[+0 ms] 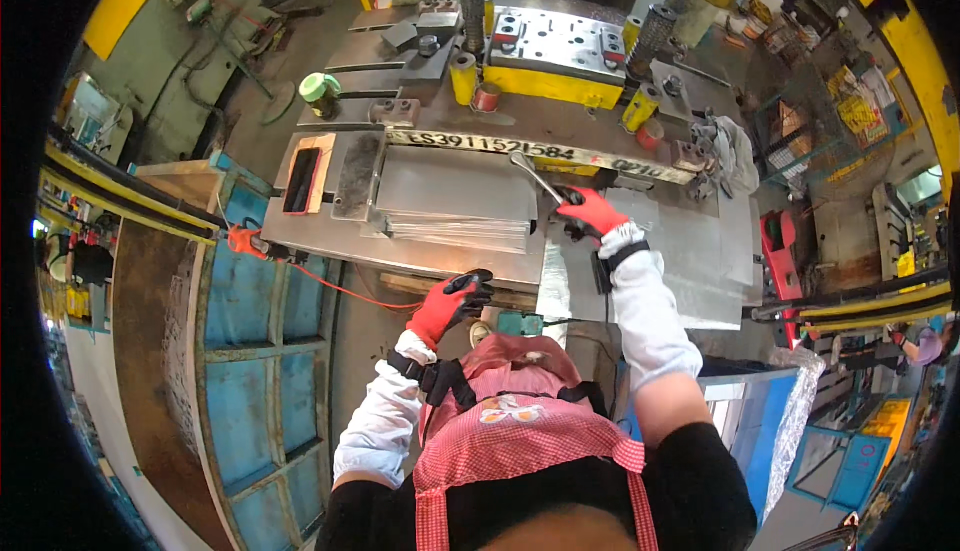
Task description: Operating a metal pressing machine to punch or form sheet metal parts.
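Observation:
My right hand [590, 213], in a red glove with black fingers, is closed around a slim metal rod tool [541, 181] with a rounded end. The tool slants up and left to the right edge of a stack of flat grey metal sheets [455, 186]. My left hand [452, 306], in a matching glove, hangs in front of the bench's near edge, below the stack. Its fingers are loosely bent and slightly apart, with nothing visible in them. More flat sheets [690, 251] lie on the right, near my right forearm.
Behind the stack stands a press die with a yellow base [550, 86] and upright posts. A dark block [302, 179] lies left of the stack. A green-lidded bottle [320, 93] stands farther left. Blue metal racking [240, 351] is at left, and a blue bin [750, 431] at lower right.

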Demonstrator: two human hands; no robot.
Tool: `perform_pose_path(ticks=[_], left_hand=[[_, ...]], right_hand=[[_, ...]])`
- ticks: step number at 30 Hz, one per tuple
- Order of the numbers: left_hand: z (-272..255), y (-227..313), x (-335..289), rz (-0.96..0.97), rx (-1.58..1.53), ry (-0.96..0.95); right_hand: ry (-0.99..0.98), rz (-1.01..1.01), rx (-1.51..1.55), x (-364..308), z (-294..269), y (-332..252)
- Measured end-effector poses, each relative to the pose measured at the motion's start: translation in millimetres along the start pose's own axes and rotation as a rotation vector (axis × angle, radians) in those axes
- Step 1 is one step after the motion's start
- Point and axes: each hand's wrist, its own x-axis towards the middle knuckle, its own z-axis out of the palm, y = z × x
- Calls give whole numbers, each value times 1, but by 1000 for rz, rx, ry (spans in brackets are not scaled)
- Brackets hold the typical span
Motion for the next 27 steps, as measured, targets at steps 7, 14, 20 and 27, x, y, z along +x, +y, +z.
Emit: perform_pose_path(ticks=[7, 14, 20, 27], left_hand=[[46, 58, 0, 364, -527, -142], [31, 66, 55, 200, -725, 143], [13, 40, -5, 427, 411, 339], [68, 130, -9, 405, 386, 43]], right_hand=[[21, -53, 250, -73, 46, -34], [38, -9, 317, -104, 69, -22], [-267, 19, 121, -158, 37, -27], [-309, -16, 187, -197, 35, 12]])
